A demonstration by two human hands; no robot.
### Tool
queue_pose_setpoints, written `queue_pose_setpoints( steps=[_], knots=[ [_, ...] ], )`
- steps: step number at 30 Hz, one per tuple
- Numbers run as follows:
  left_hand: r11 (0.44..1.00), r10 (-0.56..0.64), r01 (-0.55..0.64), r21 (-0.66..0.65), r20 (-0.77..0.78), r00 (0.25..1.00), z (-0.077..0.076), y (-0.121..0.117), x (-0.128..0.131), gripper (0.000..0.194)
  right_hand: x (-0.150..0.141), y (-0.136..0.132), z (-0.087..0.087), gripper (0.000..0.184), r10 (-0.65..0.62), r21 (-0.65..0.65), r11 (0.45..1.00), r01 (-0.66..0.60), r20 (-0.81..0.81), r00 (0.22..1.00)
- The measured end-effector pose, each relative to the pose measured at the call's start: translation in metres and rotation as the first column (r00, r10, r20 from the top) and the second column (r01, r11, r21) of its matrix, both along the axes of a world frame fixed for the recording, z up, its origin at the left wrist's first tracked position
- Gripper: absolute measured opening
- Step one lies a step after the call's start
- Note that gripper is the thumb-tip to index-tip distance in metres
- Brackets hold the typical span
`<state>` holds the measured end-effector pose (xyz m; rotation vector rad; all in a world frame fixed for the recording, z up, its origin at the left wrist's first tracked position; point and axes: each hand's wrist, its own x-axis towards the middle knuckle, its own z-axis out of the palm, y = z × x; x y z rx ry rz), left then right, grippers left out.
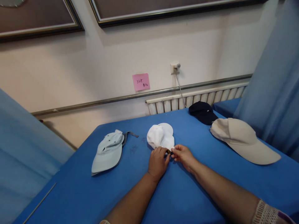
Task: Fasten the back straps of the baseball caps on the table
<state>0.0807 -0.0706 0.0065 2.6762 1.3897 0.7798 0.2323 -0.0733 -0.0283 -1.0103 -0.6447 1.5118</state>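
A white baseball cap [157,136] lies on the blue table with its brim pointing away from me. My left hand [158,162] is closed on the cap's near edge, its fingers bent over the back strap. Just to the right, my right hand [183,156] pinches the same edge between thumb and fingers. A small brass-coloured buckle shows between the two hands. What exactly each fingertip grips is partly hidden.
A pale grey-blue cap [108,152] with a loose dark strap lies left. A navy cap [202,112] and a beige long-brimmed cap [243,140] lie right. A radiator [168,105] and socket [175,68] are behind the blue-covered table [184,199]. Blue curtains [277,87] hang at both sides.
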Motion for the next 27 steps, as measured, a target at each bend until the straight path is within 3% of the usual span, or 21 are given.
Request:
queue_pose_setpoints(
  steps=[18, 27],
  knots=[
    [0.997, -0.041, 0.045, 0.056, -0.084, 0.996, -0.005, 0.0028, 0.0001, 0.013, 0.0045, 0.0014, 0.0023, 0.03, -0.006, -0.046, 0.999, 0.003, -0.083, 0.996],
    [0.998, -0.014, 0.026, 0.062, -0.182, 0.983, -0.0077, 0.0045, 0.0018, 0.012, 0.002, 0.0011, 0.0021, 0.021, -0.023, -0.054, 0.998, 0.022, -0.015, 1.0]
  ],
)
